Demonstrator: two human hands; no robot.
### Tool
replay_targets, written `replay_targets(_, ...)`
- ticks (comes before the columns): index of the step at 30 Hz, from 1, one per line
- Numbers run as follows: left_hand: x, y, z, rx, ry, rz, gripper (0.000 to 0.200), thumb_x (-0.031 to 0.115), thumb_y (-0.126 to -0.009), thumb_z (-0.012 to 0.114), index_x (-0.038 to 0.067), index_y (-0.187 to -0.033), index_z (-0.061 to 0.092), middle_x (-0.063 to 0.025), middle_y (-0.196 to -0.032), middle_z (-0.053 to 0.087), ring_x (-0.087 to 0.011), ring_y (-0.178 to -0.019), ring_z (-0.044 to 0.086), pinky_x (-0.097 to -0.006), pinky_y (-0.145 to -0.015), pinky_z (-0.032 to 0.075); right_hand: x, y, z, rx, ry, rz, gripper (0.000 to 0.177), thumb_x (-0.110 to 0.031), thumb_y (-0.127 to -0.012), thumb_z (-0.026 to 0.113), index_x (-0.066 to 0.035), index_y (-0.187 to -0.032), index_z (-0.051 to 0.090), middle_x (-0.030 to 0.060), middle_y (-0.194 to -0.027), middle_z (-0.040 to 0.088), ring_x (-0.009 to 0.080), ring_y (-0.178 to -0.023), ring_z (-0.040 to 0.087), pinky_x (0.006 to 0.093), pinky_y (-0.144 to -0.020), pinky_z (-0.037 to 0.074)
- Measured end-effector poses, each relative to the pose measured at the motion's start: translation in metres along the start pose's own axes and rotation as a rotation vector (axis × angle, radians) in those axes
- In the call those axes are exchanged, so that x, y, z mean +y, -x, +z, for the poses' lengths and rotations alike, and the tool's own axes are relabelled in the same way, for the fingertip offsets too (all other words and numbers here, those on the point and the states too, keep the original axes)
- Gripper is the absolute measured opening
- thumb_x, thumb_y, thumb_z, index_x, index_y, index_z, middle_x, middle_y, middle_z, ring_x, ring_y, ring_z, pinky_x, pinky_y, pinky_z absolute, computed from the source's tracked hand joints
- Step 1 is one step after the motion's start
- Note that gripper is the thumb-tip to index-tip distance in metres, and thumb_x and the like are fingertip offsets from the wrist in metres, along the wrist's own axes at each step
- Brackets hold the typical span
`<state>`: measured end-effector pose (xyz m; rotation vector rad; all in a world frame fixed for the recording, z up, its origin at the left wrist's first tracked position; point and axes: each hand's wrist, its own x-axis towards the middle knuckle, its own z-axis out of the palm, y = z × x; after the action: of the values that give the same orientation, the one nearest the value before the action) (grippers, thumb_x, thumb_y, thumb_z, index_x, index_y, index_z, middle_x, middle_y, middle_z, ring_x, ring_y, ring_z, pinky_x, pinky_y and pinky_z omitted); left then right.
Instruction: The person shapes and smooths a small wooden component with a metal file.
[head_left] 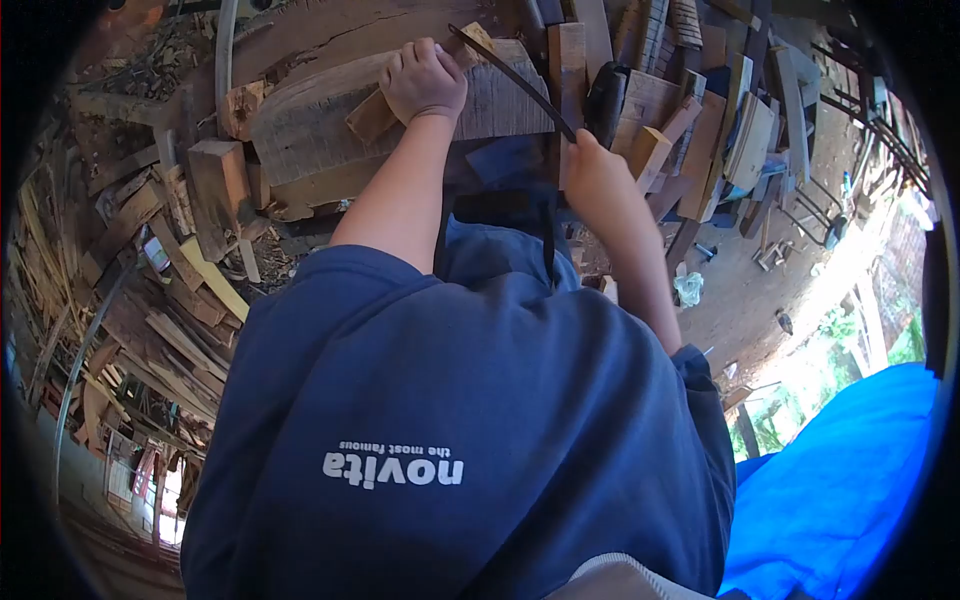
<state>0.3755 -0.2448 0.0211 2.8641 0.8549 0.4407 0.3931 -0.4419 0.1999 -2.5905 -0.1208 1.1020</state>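
My left hand [425,82] is closed around a short piece of wood [370,118], pressing it onto a broad grey weathered plank [310,130]. The wood lies at a slant, and its paler far end shows beyond my fingers. In my right hand [600,178] is the grip end of a long, thin, dark blade [515,77]. It slants up and left across the plank, its tip close to the far end of the wood piece. My fingers hide its handle.
Upright wooden blocks [218,180] stand left of the plank. Stacked boards and offcuts [710,150] crowd the right, beside a black object [604,100]. Scrap wood [170,330] is piled at far left. A crumpled plastic bag [688,287] lies on the ground; a blue tarp [840,490] is at lower right.
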Motion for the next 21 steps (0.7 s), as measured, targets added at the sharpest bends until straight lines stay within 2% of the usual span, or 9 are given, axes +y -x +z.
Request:
replay_targets(1,0.0,0.0,-0.001,-0.001,-0.004,-0.006,0.013,0.026,-0.085,0.055,0.015,-0.086,0.06,-0.0038,-0.086,0.063,-0.0252,-0.087,0.06,-0.0414,-0.08,0.043,-0.002,0.005,-0.01,-0.005,0.003,-0.004,0.024,-0.024,-0.1,0.041,-0.003,-0.102,0.052,0.0299,-0.09,0.066,0.0499,-0.09,0.062,0.0592,-0.08,0.048)
replay_targets(3,-0.002,0.0,-0.003,-0.102,0.036,0.027,0.016,0.026,-0.089,0.049,0.017,-0.092,0.061,-0.0017,-0.092,0.065,-0.026,-0.093,0.06,-0.0443,-0.082,0.042,-0.008,0.025,-0.024,-0.171,0.076,-0.064,0.023,-0.024,-0.1,0.042,-0.003,-0.103,0.051,0.0296,-0.09,0.066,0.0501,-0.09,0.062,0.0595,-0.079,0.048)
replay_targets(5,-0.001,0.0,-0.005,-0.112,0.031,0.015,0.015,0.026,-0.089,0.05,0.018,-0.092,0.061,-0.0015,-0.092,0.064,-0.0257,-0.093,0.06,-0.0445,-0.082,0.042,-0.013,0.038,-0.027,-0.248,0.158,0.005,0.022,-0.023,-0.1,0.042,-0.004,-0.104,0.05,0.0304,-0.088,0.065,0.0513,-0.089,0.062,0.0602,-0.078,0.048)
replay_targets(7,0.0,0.001,-0.005,-0.125,0.028,0.002,0.014,0.026,-0.089,0.05,0.018,-0.092,0.061,-0.0013,-0.092,0.064,-0.0253,-0.093,0.06,-0.0447,-0.082,0.041,-0.01,0.041,-0.024,-0.214,0.054,-0.01,0.018,-0.02,-0.1,0.044,-0.003,-0.103,0.05,0.0328,-0.084,0.062,0.0529,-0.086,0.057,0.0595,-0.072,0.043)
replay_targets(10,0.001,0.001,0.0,-0.123,-0.011,-0.058,0.013,0.027,-0.088,0.05,0.02,-0.092,0.061,-0.0007,-0.092,0.064,-0.0246,-0.093,0.06,-0.0446,-0.082,0.041,-0.014,0.032,-0.034,-0.263,0.081,-0.04,0.019,-0.02,-0.1,0.044,-0.002,-0.102,0.05,0.0331,-0.084,0.061,0.0524,-0.086,0.058,0.0587,-0.072,0.044)
replay_targets(13,0.0,0.001,0.0,-0.093,-0.021,-0.038,0.013,0.028,-0.087,0.051,0.02,-0.091,0.061,-0.0002,-0.092,0.065,-0.0239,-0.092,0.06,-0.0441,-0.082,0.041,-0.022,0.036,-0.042,-0.238,0.157,-0.008,0.02,-0.02,-0.101,0.044,-0.001,-0.099,0.05,0.033,-0.083,0.061,0.0521,-0.086,0.058,0.058,-0.07,0.044)
replay_targets(17,-0.001,0.002,0.0,-0.118,-0.049,-0.019,0.014,0.029,-0.086,0.052,0.02,-0.091,0.061,0.0006,-0.092,0.065,-0.0233,-0.092,0.061,-0.0437,-0.081,0.042,-0.019,0.038,-0.04,-0.202,0.076,-0.025,0.021,-0.02,-0.101,0.044,0.0,-0.103,0.052,0.0328,-0.083,0.062,0.0514,-0.086,0.059,0.0576,-0.071,0.044)
replay_targets(19,0.0,0.004,0.0,-0.112,-0.043,-0.02,0.014,0.029,-0.086,0.052,0.02,-0.091,0.061,0.0008,-0.092,0.065,-0.0231,-0.092,0.061,-0.0436,-0.081,0.042,-0.017,0.029,-0.029,-0.168,0.03,-0.005,0.023,-0.019,-0.101,0.044,0.0,-0.111,0.053,0.033,-0.085,0.062,0.0512,-0.087,0.06,0.0575,-0.072,0.045)
replay_targets(21,-0.001,0.003,-0.001,-0.127,-0.063,-0.014,0.014,0.029,-0.086,0.052,0.02,-0.091,0.062,0.0004,-0.093,0.065,-0.0237,-0.092,0.061,-0.0439,-0.081,0.042,-0.017,0.02,-0.016,-0.173,0.017,-0.033,0.022,-0.021,-0.101,0.043,-0.002,-0.107,0.052,0.0323,-0.084,0.063,0.0519,-0.085,0.06,0.059,-0.073,0.046)
